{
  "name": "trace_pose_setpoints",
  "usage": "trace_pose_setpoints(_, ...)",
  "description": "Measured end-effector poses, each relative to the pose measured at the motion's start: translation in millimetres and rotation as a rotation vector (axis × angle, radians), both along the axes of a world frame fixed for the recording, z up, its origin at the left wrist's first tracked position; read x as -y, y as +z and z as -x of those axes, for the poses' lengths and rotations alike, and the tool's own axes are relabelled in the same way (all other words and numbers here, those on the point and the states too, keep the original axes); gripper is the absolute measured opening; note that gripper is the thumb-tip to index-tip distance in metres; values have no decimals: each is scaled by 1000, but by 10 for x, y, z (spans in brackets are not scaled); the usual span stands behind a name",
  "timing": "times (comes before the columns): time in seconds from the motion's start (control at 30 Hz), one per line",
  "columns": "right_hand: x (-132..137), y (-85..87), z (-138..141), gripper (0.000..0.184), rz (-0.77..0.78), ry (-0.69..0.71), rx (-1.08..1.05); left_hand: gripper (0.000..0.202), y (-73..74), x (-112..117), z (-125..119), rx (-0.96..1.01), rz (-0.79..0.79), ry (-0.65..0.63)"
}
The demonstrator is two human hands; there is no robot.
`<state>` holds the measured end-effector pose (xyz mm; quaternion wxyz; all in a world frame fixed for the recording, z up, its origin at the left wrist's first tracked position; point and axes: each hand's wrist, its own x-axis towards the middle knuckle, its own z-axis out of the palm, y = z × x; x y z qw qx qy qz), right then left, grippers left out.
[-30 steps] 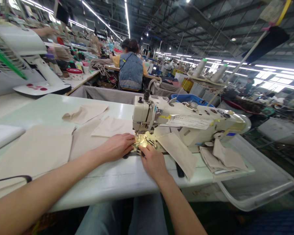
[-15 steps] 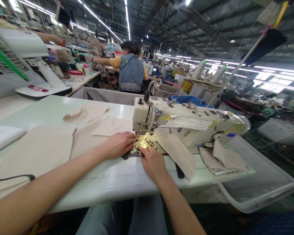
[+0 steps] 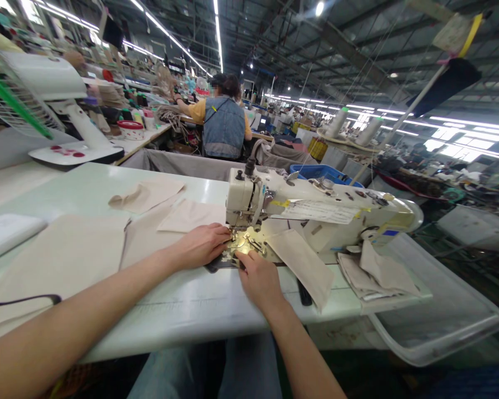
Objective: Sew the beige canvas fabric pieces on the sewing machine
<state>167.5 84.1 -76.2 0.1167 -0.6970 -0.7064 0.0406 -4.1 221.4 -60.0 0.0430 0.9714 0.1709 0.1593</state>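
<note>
The paper (image 3: pixel 322 211) on the sewing machine (image 3: pixel 303 189) bore writing too small to read. It reached toward the right edge of the tabletop (image 3: pixel 191 302), just beyond the left hand (image 3: pixel 205 244) and right hand (image 3: pixel 259 275) — whether either gripped anything, I couldn't tell.

"Where does the light come from?"

"Rows of ceiling tubes (image 3: pixel 218 33), plus bright panes (image 3: pixel 451 148) at right; a warm yellow glow lights the metal plate (image 3: pixel 245 243)."

"Any glare?"

"White sheen on the tabletop (image 3: pixel 203 302). The roof (image 3: pixel 299 44) is dim; the clear bin (image 3: pixel 449 310) looks stretched and soft at the edge."
</note>
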Motion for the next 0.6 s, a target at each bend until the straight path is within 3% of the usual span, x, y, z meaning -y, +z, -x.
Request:
trace_pose_setpoints(0.27, -12, -10, -2, 37, 8, -10, -27, 32, 7, -2, 1, -22, 32, -9)
trace_pose_setpoints(0.6, -11, -78, -19, 28, -71, -16, -140, 16, -88, -32, -2, -133, -87, 231)
